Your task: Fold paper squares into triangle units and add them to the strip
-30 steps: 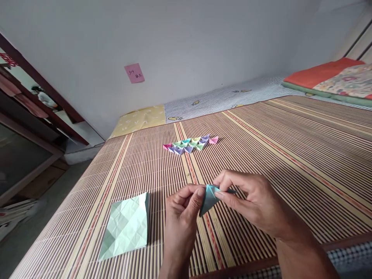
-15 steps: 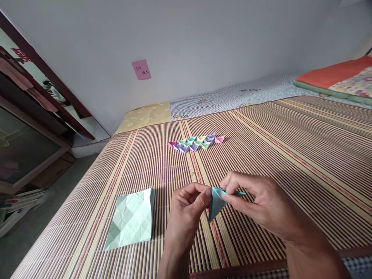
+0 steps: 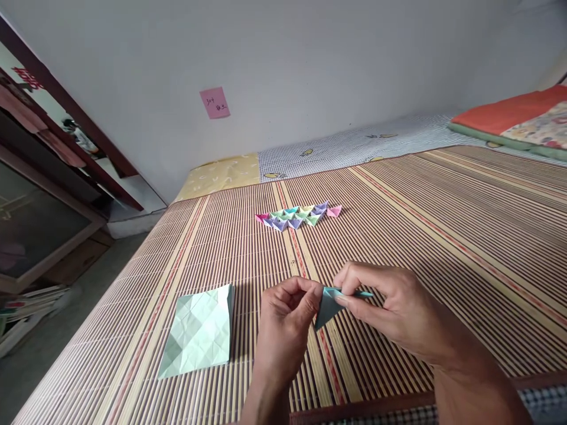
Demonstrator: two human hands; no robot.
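Between my hands is a small folded piece of teal paper (image 3: pixel 328 308), roughly triangular, with one point hanging down and another sticking out to the right. My left hand (image 3: pixel 287 313) pinches its left corner between thumb and forefinger. Thumb and fingers of my right hand (image 3: pixel 390 304) are pressed on its upper right part, covering some of the folds. To the left of my hands, a pale green sheet of paper (image 3: pixel 199 333) with a grid of creases lies on the mat. Farther off sits a cluster of small folded paper pieces (image 3: pixel 296 217) in pink, purple, green, yellow and teal.
A striped bamboo mat (image 3: pixel 398 218) covers the bed. Folded orange and floral bedding (image 3: pixel 509 118) lies at the far right. A pink note (image 3: pixel 215 103) is stuck to the wall behind. Beyond the mat's left edge are the floor and a glass-fronted cabinet (image 3: pixel 39 218).
The teal paper has tilted slightly, its lower point now a little higher and farther left. Both hands keep their pinch in nearly the same place.
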